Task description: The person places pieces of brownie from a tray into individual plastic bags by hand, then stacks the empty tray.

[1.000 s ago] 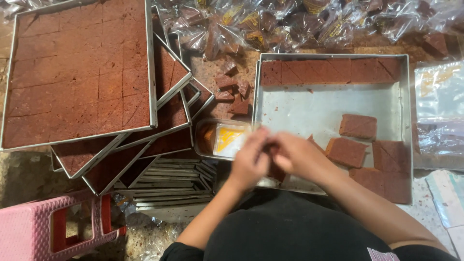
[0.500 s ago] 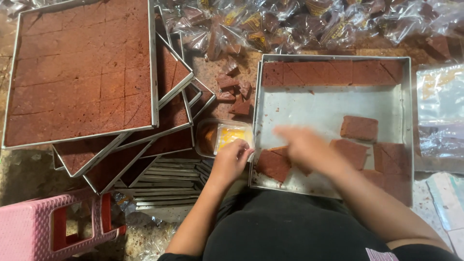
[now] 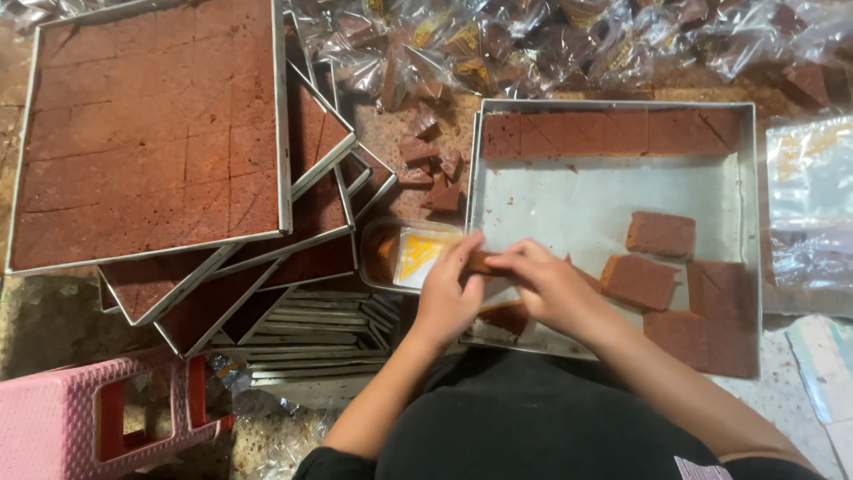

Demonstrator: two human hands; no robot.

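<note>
My left hand and my right hand meet over the near-left corner of a square metal tray. Together they pinch a brown cake slice between their fingertips. Just left of the hands lies a clear plastic wrapper with a yellow label. The tray holds a row of cut brown cake along its far side and several loose squares on its right. Another piece lies in the tray under my hands.
A stack of metal trays of scored brown cake leans at the left, over empty trays. Wrapped pieces in clear bags pile along the far side. Loose cake scraps lie between. A pink plastic stool stands near left. Plastic sheets lie right.
My hands parted half a second ago, the right reaching into the tray and the left toward the wrapper. They have come together again on a cake slice.
</note>
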